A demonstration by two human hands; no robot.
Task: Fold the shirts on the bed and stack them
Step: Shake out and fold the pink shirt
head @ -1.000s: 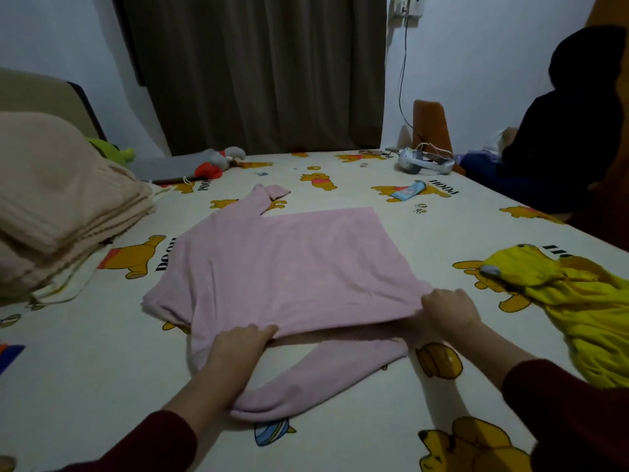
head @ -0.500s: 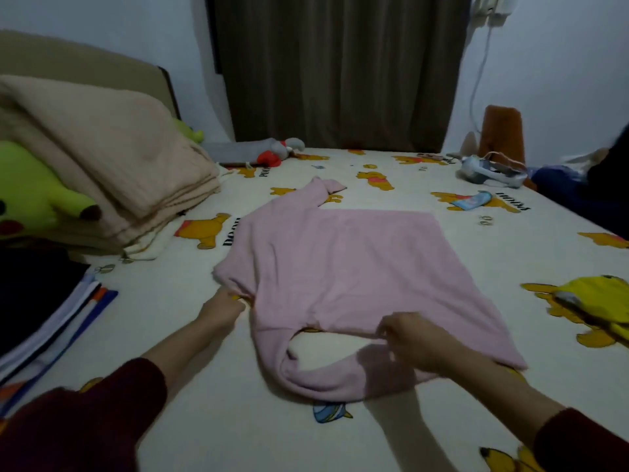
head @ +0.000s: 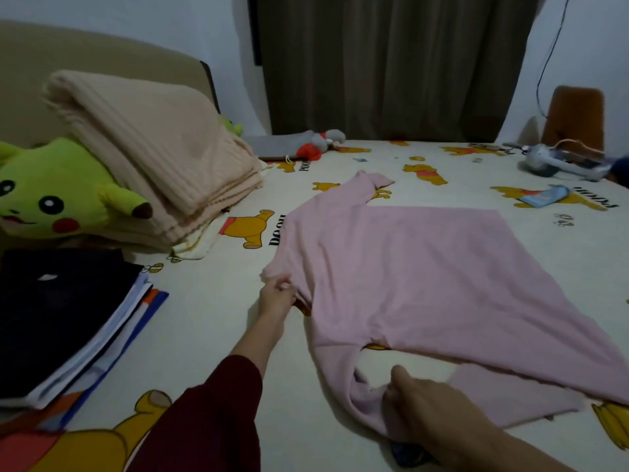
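the pink shirt (head: 425, 277) runs off the right edge; its lower sleeve hides under the right hand (head: 432, 407).

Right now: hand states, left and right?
Left hand: pinches the pink shirt at its left edge.
Right hand: grips the shirt's near sleeve.

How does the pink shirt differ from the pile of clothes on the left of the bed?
The pink shirt lies spread out and only partly folded; the stack of folded clothes is flat and neat. The shirt is one pale garment, the stack several layers topped in dark cloth. Both hands grip the shirt; nothing touches the stack. Both lie on the bed.
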